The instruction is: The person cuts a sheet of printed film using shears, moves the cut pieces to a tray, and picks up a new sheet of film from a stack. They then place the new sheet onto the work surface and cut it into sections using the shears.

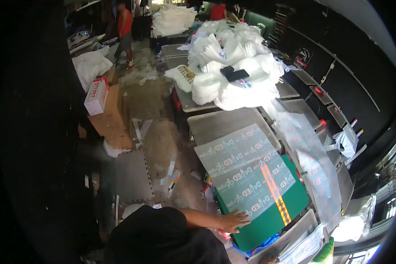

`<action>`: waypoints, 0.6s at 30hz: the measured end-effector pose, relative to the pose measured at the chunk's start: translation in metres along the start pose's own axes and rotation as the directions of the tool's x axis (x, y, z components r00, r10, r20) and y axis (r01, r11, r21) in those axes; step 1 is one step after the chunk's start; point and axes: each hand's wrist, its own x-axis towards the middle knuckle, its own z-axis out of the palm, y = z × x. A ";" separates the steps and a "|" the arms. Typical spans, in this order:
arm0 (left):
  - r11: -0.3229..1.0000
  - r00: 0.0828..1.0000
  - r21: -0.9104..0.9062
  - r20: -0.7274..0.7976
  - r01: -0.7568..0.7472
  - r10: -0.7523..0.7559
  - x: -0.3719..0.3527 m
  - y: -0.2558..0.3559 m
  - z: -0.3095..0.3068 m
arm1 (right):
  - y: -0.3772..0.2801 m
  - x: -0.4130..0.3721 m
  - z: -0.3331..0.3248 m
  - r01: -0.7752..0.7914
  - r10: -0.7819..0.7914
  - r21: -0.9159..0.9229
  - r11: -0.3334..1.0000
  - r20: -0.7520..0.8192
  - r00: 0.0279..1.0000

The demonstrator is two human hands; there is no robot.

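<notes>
Right up against the lens came a black sleeve (163, 231), swallowing the bottom of my view, and out of it ran a bare forearm to the left hand (233, 221): palm down, fingers spread wide, nothing gripped! I had it at the near left corner of the printed sheet (246, 165), which lay over a green panel (259, 233), its far end reaching across a grey board (224, 118). A striped orange band (275, 196) ran over both, sheet and green alike.

How would that sheet have handled? Light, I judged, thin and limp, with a slick look to it, quick to slide or crease under one careless finger. I favoured two opposite corners, held gently and kept taut; a pinch in the middle would surely have buckled it. The green panel looked flat, yet whether it was stiff board or cloth, I couldn't call it!

And the right hand (268, 261)? Barely a sliver at the bottom edge, beside some white printed papers (301, 246), so its grip I could not tell. The left palm hid the sheet's corner from me, touching film or green, I couldn't say, the small print blurred, and darkness ate the rim of the picture
</notes>
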 end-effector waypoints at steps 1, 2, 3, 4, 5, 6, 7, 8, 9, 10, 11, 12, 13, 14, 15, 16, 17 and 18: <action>0.999 0.999 0.029 -0.044 0.026 -0.024 -0.006 -0.013 -0.007 | -0.001 0.000 0.001 -0.005 0.005 -0.023 1.000 -0.004 1.000; 0.999 0.999 0.034 -0.041 0.025 -0.024 -0.012 -0.025 -0.015 | -0.002 -0.001 0.000 -0.007 0.007 -0.033 0.999 -0.006 1.000; 0.990 0.990 0.077 -0.085 0.121 -0.115 -0.019 -0.038 -0.020 | -0.002 -0.001 0.000 0.000 0.000 -0.047 0.999 0.003 1.000; 0.969 0.970 0.114 -0.135 0.218 -0.202 -0.022 -0.050 -0.025 | -0.001 -0.001 0.003 0.014 -0.013 -0.074 0.997 0.015 1.000; 0.970 0.970 0.108 -0.130 0.220 -0.206 -0.023 -0.057 -0.023 | 0.003 -0.001 0.002 0.034 -0.032 -0.090 0.995 0.025 0.999; 0.978 0.981 0.105 -0.091 0.180 -0.170 -0.023 -0.064 -0.020 | 0.007 -0.001 0.002 0.056 -0.052 -0.111 0.992 0.036 0.998; 0.985 0.989 0.105 -0.056 0.139 -0.134 -0.023 -0.071 -0.019 | 0.008 0.000 0.004 0.079 -0.073 -0.123 0.989 0.052 0.996; 0.984 0.989 0.106 -0.059 0.142 -0.136 -0.019 -0.080 -0.016 | 0.009 0.001 0.005 0.104 -0.096 -0.132 0.986 0.065 0.993; 0.990 0.997 0.119 -0.045 0.072 -0.067 -0.015 -0.084 -0.012 | 0.010 0.000 0.005 0.129 -0.119 -0.146 0.981 0.080 0.990; 0.991 1.000 0.132 -0.028 0.001 0.003 -0.013 -0.086 -0.006 | 0.013 0.000 0.006 0.161 -0.146 -0.154 0.975 0.104 0.984; 0.991 1.000 0.133 -0.029 0.002 0.002 -0.013 -0.084 -0.011 | 0.018 0.000 0.007 0.199 -0.180 -0.163 0.966 0.127 0.975; 0.992 0.999 0.123 0.035 0.008 -0.013 -0.010 -0.076 -0.020 | 0.026 0.002 0.009 0.242 -0.217 -0.172 0.955 0.155 0.964; 0.993 0.995 0.116 0.094 0.012 -0.023 -0.002 -0.068 -0.029 | 0.035 0.006 0.014 0.290 -0.259 -0.175 0.941 0.182 0.949; 0.993 0.996 0.116 0.086 0.006 -0.016 0.010 -0.063 -0.028 | 0.048 0.010 0.018 0.348 -0.309 -0.178 0.920 0.217 0.926; 0.993 0.995 0.114 0.097 0.005 -0.016 0.018 -0.060 -0.025 | 0.064 0.015 0.026 0.415 -0.367 -0.172 0.893 0.254 0.895; 0.993 0.994 0.115 0.110 0.008 -0.021 0.023 -0.056 -0.022 | 0.080 0.021 0.032 0.491 -0.432 -0.160 0.856 0.298 0.851; 0.993 0.994 0.118 0.106 0.015 -0.028 0.026 -0.051 -0.023 | 0.099 0.025 0.039 0.569 -0.499 -0.144 0.810 0.342 0.797; 0.991 0.994 0.132 0.099 0.035 -0.048 0.027 -0.047 -0.024 | 0.117 0.030 0.048 0.645 -0.567 -0.111 0.756 0.382 0.730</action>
